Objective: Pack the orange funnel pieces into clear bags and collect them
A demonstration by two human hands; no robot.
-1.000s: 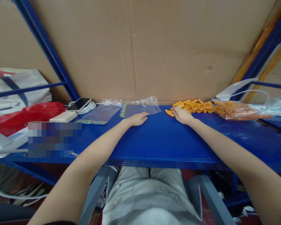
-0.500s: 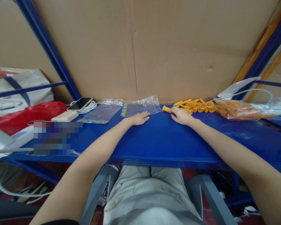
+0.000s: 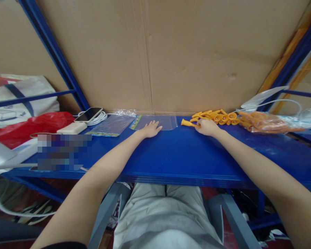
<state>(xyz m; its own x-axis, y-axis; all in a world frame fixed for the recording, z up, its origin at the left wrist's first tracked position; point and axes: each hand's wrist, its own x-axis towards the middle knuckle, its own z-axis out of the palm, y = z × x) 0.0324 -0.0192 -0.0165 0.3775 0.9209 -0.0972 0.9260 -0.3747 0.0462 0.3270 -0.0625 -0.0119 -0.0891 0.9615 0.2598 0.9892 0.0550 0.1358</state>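
- While both arms stretch across the blue surface, the left hand lies flat, fingers spread, pressing the near edge of a clear plastic bag.
- Right hand sits just right of that bag, its grip narrow, pinched on one orange plastic piece that points left toward the bag.
- Right of the bag, touching the right hand's far side, lies a loose pile of orange pieces.
- Farther right of the bag, a filled bag of orange pieces.
- Left of the bag, another flat bag, then a phone on a white cable coil.
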